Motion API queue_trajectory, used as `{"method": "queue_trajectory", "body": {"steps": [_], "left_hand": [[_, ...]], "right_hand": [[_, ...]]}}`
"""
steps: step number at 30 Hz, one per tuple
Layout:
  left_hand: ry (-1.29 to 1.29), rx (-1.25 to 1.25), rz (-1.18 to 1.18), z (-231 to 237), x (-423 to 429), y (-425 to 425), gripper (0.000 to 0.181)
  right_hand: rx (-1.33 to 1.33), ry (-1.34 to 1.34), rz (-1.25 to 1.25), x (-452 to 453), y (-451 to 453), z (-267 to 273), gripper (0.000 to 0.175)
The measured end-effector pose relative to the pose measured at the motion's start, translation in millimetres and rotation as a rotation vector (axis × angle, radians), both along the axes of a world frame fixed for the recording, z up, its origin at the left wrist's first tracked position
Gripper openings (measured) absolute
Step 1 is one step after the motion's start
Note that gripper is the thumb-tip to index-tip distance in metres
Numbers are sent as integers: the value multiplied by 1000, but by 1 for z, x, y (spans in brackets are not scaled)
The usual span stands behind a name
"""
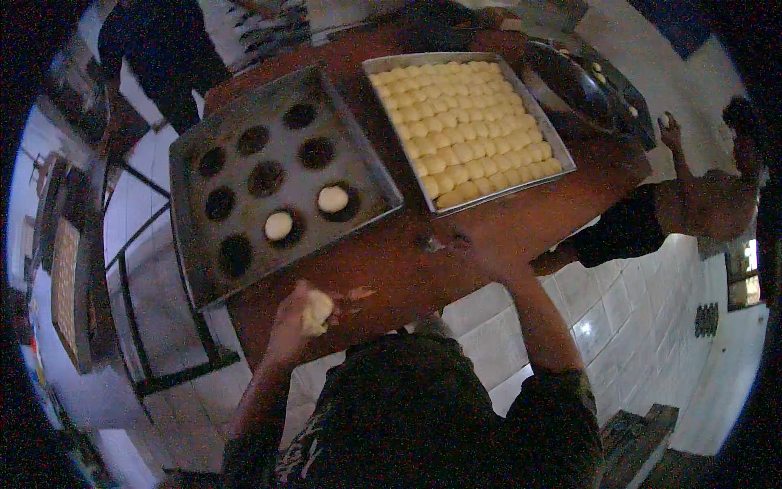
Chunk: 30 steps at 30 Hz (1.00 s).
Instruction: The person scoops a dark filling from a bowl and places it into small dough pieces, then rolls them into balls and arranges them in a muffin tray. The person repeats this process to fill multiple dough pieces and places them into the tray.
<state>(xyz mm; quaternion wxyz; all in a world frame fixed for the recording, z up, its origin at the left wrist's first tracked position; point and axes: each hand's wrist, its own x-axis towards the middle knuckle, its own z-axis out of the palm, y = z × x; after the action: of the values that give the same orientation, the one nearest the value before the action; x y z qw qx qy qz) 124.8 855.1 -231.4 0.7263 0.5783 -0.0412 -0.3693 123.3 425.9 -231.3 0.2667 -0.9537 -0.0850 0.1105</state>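
A pale lump of dough (317,313) sits in my left hand (292,315), with the fingers curled round it, over the table's near edge. My right hand (482,247) is over the wooden table (391,263), below the square tray of dough. It is blurred, and a small greyish thing (435,244) shows by its fingertips; whether it is held is unclear. Ahead on the left lies a dark metal baking pan (360,147) with several round hollows. Two of them hold dough balls, one ball (279,225) to the left and another (333,198) to the right.
Rows of dough balls (464,128) fill the square metal tray (498,206) beyond my right hand. Farther right, a person (702,208) stands beside another dark pan (632,91) with several dough pieces. Another person (159,55) is at the far left. A metal rack (131,318) stands left of the table.
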Motion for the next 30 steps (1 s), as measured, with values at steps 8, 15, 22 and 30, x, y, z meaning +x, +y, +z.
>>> {"method": "queue_trajectory", "body": {"steps": [8,15,22,30], "left_hand": [[-631,197,-218,67,6,-88,43],[-566,453,118,34,18,-148,29],[-558,744,273,-1,0,-204,43],[-331,800,300,-8,-13,-195,44]], "right_hand": [[-197,31,50,15,-4,-41,32],[383,-88,-55,20,-173,69,32],[-578,-574,-688,99,-435,128,33],[-986,-410,-536,212,-482,66,29]]}}
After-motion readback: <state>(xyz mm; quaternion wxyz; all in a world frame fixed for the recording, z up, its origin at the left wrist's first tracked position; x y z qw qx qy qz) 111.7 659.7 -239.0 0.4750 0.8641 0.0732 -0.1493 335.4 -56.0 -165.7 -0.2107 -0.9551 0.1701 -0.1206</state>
